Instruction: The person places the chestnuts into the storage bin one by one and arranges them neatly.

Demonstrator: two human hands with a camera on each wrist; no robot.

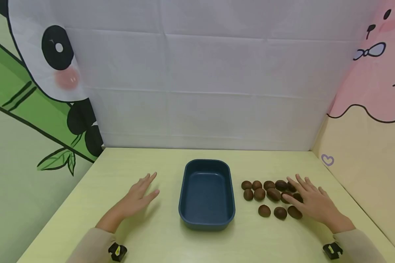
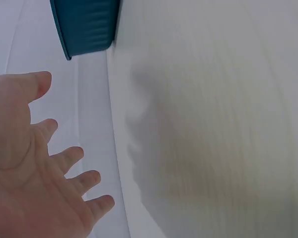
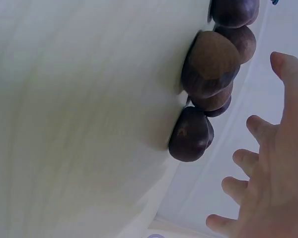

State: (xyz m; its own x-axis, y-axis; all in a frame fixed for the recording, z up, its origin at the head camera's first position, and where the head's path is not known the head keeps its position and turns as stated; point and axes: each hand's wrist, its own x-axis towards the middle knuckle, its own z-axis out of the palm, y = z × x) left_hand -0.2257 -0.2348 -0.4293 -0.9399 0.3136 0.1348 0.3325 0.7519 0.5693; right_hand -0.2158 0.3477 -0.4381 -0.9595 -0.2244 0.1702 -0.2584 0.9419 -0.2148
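Note:
A deep blue rectangular bin (image 1: pixel 206 223) stands in the middle of the table, with nothing in it. To its right lie several brown chestnuts (image 1: pixel 264 210) in loose rows. My right hand (image 1: pixel 314 202) hovers over the right end of these rows, fingers spread, partly hiding a few of the nuts. In the right wrist view, that hand (image 3: pixel 273 173) holds nothing, beside a cluster of chestnuts (image 3: pixel 211 64). Left of the bin, my left hand (image 1: pixel 135 199) is held above the table with fingers extended and nothing in it. The left wrist view shows its palm (image 2: pixel 35 168) below the bin's corner (image 2: pixel 87 29).
The pale yellow table (image 1: pixel 158 241) ends at a white cloth backdrop (image 1: pixel 204 73). A panel with a panda print (image 1: pixel 57 47) borders the left side, and a pink and cream printed panel (image 1: pixel 365 146) the right. Each wrist wears a small black device (image 1: pixel 117 252).

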